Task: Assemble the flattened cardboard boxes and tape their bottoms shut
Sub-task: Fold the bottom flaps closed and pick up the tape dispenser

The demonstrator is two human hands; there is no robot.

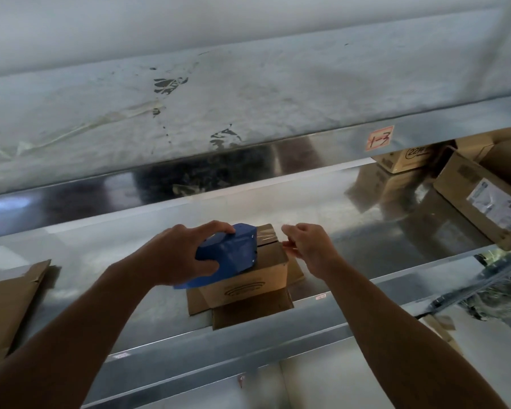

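One small box (250,280) stood on the shelf (106,252), flaps splayed beneath it. One blue dispenser (230,255) sat on its top, clasped by the left grip (180,255). Clear tape (266,235) covered the top's far end. The right grip (310,246) touched the box's right top edge with curled fingers; whether it pinched anything could not be told. One flat cardboard (9,305) lay at left, and two other boxes (484,202) sat far right.

Both arms stretched fwd. L hand (183,255) grips tape dispenser (233,252); R hand (307,246) just right, fingers curled.
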